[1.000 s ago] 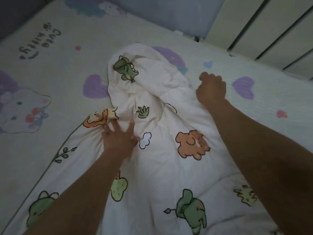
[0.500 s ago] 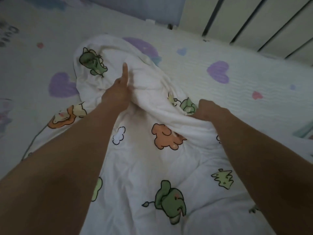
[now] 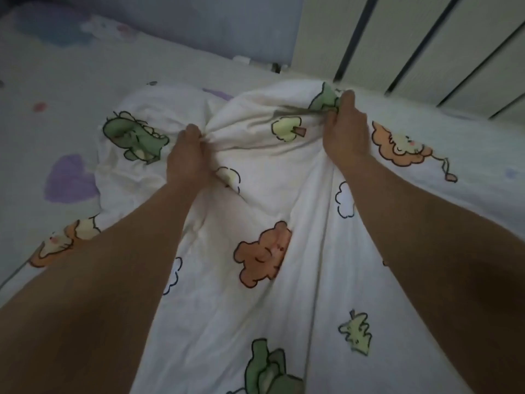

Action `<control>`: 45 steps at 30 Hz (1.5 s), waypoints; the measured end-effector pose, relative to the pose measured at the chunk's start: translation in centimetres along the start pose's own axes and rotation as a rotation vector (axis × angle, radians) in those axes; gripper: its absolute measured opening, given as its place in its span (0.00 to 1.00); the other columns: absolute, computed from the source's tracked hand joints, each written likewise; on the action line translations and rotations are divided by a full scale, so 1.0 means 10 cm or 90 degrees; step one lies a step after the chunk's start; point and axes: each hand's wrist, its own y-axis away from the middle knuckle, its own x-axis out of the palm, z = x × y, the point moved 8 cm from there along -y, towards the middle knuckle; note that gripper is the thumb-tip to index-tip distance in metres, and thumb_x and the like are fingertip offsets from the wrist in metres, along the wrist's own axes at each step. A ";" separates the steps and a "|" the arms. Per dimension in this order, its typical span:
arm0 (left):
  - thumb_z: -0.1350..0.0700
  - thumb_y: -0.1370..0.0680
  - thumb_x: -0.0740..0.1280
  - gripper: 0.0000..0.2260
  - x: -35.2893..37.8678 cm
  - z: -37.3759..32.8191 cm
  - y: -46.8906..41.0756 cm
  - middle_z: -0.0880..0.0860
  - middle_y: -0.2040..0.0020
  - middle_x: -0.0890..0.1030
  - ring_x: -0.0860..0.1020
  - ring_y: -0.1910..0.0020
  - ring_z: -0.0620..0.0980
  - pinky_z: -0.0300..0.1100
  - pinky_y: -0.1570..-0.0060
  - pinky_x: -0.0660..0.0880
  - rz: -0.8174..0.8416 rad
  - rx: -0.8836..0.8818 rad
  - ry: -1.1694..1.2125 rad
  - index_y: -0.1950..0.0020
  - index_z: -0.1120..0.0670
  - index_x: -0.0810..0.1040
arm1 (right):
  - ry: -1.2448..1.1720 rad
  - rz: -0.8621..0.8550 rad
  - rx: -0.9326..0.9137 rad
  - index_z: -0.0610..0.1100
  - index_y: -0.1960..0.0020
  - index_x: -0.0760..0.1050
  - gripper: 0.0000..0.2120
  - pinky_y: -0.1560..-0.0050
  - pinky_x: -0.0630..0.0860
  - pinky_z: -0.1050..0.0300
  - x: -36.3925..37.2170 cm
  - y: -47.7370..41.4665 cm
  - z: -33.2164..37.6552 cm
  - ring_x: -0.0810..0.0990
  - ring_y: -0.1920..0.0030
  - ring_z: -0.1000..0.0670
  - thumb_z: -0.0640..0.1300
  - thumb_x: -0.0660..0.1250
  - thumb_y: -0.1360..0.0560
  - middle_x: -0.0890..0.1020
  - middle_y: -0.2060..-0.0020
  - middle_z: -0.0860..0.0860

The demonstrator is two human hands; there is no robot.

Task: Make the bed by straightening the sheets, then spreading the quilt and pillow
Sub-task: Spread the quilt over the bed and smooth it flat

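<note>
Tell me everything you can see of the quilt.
The quilt looks like soft white cotton, printed with cartoon dinosaurs, bears, lions, clouds and trees. It lies crumpled on the patterned sheet, its far end bunched into folds. The left hand and right hand each grip a bunch of its fabric.

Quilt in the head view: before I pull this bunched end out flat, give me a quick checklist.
1. Left hand has a firm grip on the quilt: ok, fingers curled into the fabric.
2. Right hand has a grip: ok, it pinches a gathered fold near the far edge.
3. Quilt lying flat: not ok, it is bunched and creased between the two hands.
4. Far corners of the quilt found: cannot tell, the end is folded over on itself.
5. Sheet smooth: ok where it shows on the left; under the quilt, cannot tell.
</note>
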 end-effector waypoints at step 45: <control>0.40 0.21 0.40 0.25 1.26 -0.19 -1.08 0.53 0.21 0.45 0.39 0.26 0.70 0.75 0.35 0.39 0.155 0.157 -0.313 0.24 0.38 0.40 | 0.341 0.159 0.025 0.50 0.21 0.47 0.33 0.31 0.55 0.36 1.25 -0.53 -0.39 0.63 0.31 0.41 0.59 0.53 0.21 0.63 0.27 0.45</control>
